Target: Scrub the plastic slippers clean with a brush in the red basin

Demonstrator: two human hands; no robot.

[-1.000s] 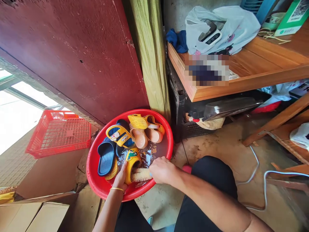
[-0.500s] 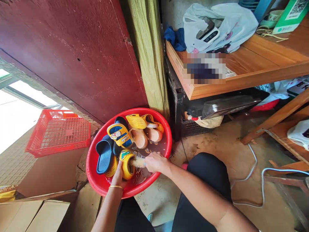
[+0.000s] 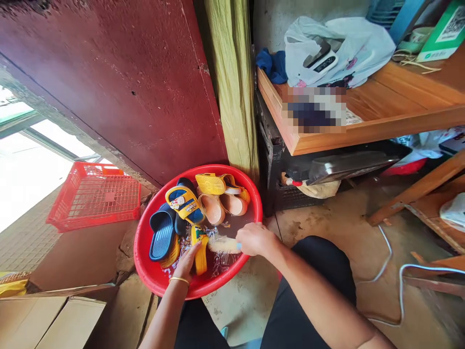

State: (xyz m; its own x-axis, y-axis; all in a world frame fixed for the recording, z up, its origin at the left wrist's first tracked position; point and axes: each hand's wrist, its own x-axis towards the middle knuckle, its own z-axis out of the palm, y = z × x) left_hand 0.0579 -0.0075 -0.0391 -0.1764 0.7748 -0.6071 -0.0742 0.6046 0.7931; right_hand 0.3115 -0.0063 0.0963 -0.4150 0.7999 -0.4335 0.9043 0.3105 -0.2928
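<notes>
My left hand (image 3: 188, 261) grips a yellow slipper (image 3: 200, 256) by its side, tilted on edge over the water in a red basin (image 3: 142, 269). My right hand (image 3: 256, 239) is closed round a brush (image 3: 225, 245) with pale bristles, whose handle is mostly hidden in the fist. The bristles point at the slipper from the right, close to its opening; whether they touch it is hard to tell. Around them in the basin lie a blue slipper (image 3: 162, 237), a yellow-and-blue slipper (image 3: 186, 204), pinkish-beige shoes (image 3: 212, 209) and a yellow slipper sole-up (image 3: 210, 184).
A red plastic crate (image 3: 96, 198) stands left of the basin, with cardboard boxes (image 3: 69, 320) nearer me. Behind are a dark red door (image 3: 127, 92) and a greenish curtain (image 3: 236, 97). To the right, a wooden table (image 3: 378, 131) holds a plastic bag (image 3: 348, 43); a cable (image 3: 401, 281) crosses the floor.
The brush has come out of the yellow slipper's opening as my right hand moved right. My left hand has turned the slipper more onto its edge. The view has shifted slightly.
</notes>
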